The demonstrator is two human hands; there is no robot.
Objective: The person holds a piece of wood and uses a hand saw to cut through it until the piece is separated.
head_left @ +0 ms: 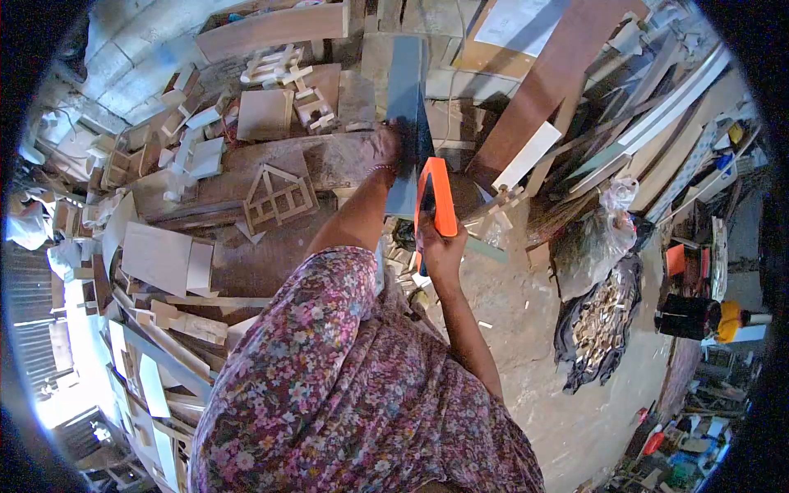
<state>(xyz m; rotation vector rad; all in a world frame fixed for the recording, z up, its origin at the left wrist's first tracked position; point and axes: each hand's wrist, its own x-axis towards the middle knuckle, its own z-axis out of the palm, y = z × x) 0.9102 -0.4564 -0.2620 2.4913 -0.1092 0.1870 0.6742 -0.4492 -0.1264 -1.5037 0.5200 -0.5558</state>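
Two hands are recorded in the head view, both at the long blue-grey board [404, 82], which is set lengthwise ahead of the body. The left hand [385, 148] is laid at the board's left edge; its fingers are lost in shadow, and whether they are spread or pressed together cannot be told. An orange tool [444, 197] with a dark inner part is gripped in the right hand [440, 245], fingers closed around its near portion. The tool is held upright, just right of the board; contact between the two cannot be confirmed.

Containers were noted mainly at the right. On the floor [526, 345], a dark crumpled sheet or sack [567, 333] is laid open, and many small pale wood pieces [598, 324] are held in it, heaped along its middle. Above it, a clear plastic bag [620, 195] is seen, crumpled; its contents cannot be identified. A whitish plastic bag [29, 228] is observed at the far left, contents likewise unreadable.

On the brown work surface [238, 263] at the left, a slatted wooden frame [281, 197] and a square panel [265, 115] are laid. A white strip [528, 156] is leaned among boards at the upper right.
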